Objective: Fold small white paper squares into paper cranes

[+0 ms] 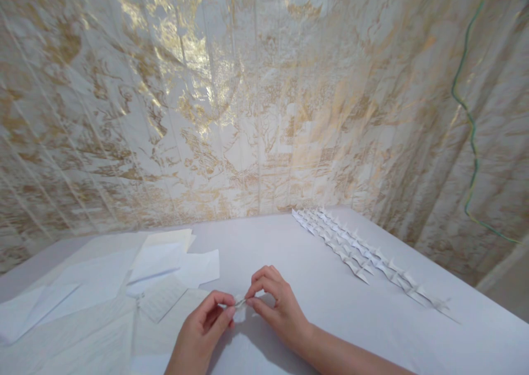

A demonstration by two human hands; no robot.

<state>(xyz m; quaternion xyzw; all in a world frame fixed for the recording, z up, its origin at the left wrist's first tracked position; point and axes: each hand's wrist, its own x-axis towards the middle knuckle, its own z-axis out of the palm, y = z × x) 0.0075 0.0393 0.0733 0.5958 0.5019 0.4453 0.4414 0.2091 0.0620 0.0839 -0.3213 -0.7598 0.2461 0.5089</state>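
Note:
Between my two hands, just above the table, is a small folded piece of white paper (240, 302). My left hand (210, 317) pinches its left end between thumb and fingers. With thumb and forefinger, my right hand (275, 303) grips the opposite end. The fingertips cover much of the paper, so its exact folded shape cannot be made out. Over on the right side of the table, several small folded paper pieces (351, 248) with pointed tips stand in long slanting rows.
Loose white sheets (95, 276) overlap across the left side of the white table (256, 243). A small printed slip (163, 298) lies near my left hand. Behind the table hangs a gold-patterned covering (248, 116). A green cord (471, 127) runs down it at the right.

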